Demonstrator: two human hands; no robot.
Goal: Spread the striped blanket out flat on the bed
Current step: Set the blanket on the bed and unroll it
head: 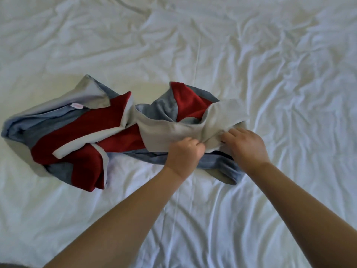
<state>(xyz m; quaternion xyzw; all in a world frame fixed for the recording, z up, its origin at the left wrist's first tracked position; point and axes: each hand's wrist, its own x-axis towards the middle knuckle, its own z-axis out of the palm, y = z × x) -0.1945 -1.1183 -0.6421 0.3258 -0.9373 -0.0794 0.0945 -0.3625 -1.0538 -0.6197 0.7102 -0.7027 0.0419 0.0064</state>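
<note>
The striped blanket (108, 130), in red, blue-grey and pale grey bands, lies crumpled in a long twisted heap across the left and middle of the bed (270, 74). A small pink label shows on its upper left fold. My left hand (183, 153) is curled into a fist and grips a pale grey fold at the blanket's right end. My right hand (245, 147) sits just to the right of it, fingers curled onto the same grey fold. The two hands almost touch.
The bed is covered by a wrinkled white sheet that fills the whole view. A straight crease runs down the sheet's middle. Open sheet lies behind, to the right and in front of the blanket.
</note>
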